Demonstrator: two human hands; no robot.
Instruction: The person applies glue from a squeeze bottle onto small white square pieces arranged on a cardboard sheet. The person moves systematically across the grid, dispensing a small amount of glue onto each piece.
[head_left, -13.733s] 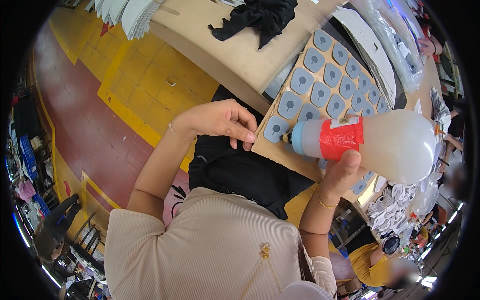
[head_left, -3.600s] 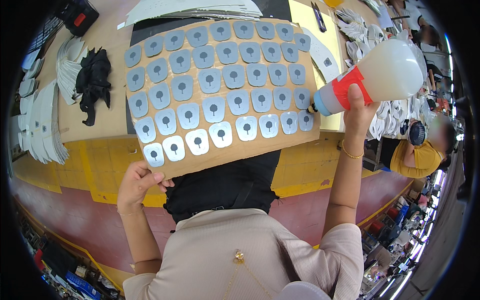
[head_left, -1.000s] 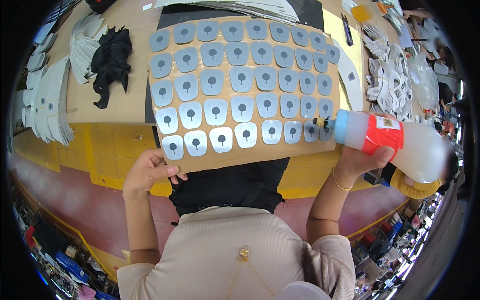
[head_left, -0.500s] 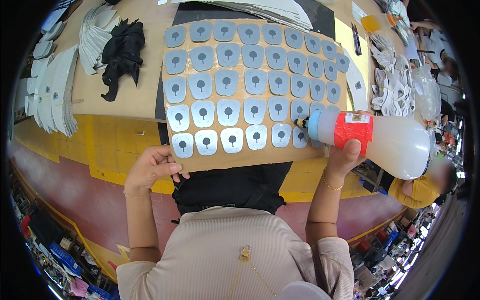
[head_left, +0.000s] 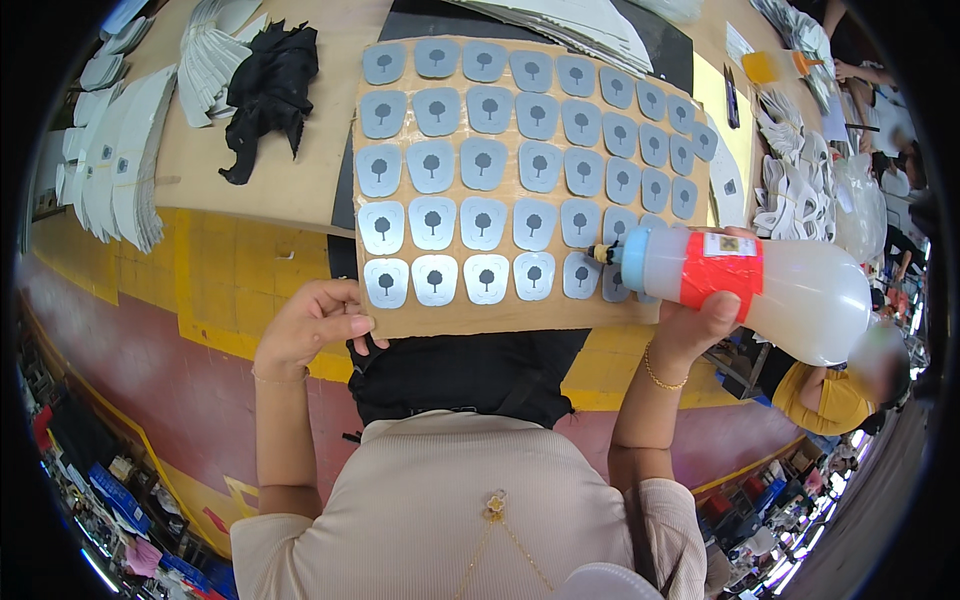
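A brown cardboard sheet [head_left: 520,318] carries rows of silver-grey rounded patches [head_left: 485,222], each printed with a dark tree. My left hand [head_left: 315,328] pinches the sheet's near left corner between thumb and fingers. Wrapped round a translucent squeeze bottle [head_left: 815,300] is my right hand [head_left: 702,325]; the bottle has a red band, a pale blue cap and whitish contents. It lies tilted, nearly level, over the sheet's right part. Its dark narrow nozzle [head_left: 604,253] points left, above the near-row patches. Whether the tip touches a patch, I cannot tell. The bottle hides some patches on the right.
Crumpled black cloth [head_left: 275,80] lies on the table at the far left, beside stacked white cut pieces [head_left: 125,160]. At the far right are an orange bottle [head_left: 772,66], a dark pen [head_left: 731,98] and bundled white pieces [head_left: 795,185]. A person in yellow [head_left: 830,400] sits to the right.
The sheet and its surroundings sit farther right in the picture. Relative to the patches, the bottle's nozzle has shifted a little left along the near rows. Both hands keep their hold.
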